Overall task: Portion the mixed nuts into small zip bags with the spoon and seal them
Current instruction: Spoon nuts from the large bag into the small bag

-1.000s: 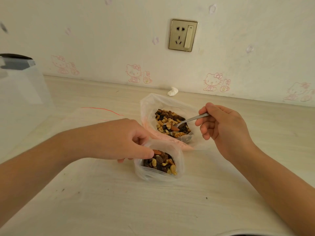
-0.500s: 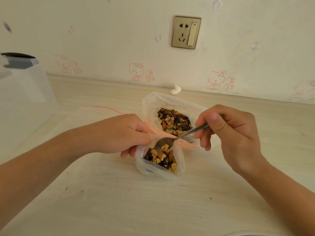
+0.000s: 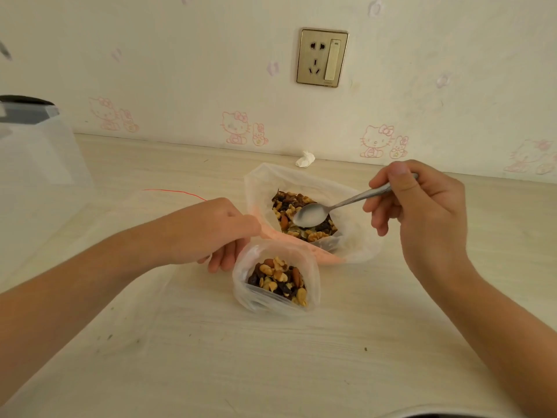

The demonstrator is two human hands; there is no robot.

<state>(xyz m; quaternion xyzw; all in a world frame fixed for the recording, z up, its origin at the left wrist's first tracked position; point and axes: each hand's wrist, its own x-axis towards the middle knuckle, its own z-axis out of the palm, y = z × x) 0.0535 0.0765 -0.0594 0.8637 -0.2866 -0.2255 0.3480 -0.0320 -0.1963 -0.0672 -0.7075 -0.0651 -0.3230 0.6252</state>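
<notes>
On the table [image 3: 211, 357] | left hand [image 3: 217, 233] pinches small zip bag [image 3: 244, 286] rim | right hand [image 3: 422, 212] grips spoon [image 3: 340, 203], bowl empty, above large bag [image 3: 259, 188] of mixed nuts [image 3: 287, 206].

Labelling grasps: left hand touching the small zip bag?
Touching. Head view: left hand pinches the small zip bag at its left rim, no gap visible.

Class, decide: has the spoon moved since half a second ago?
Yes: the spoon left the small bag and went back over the large bag.
</notes>
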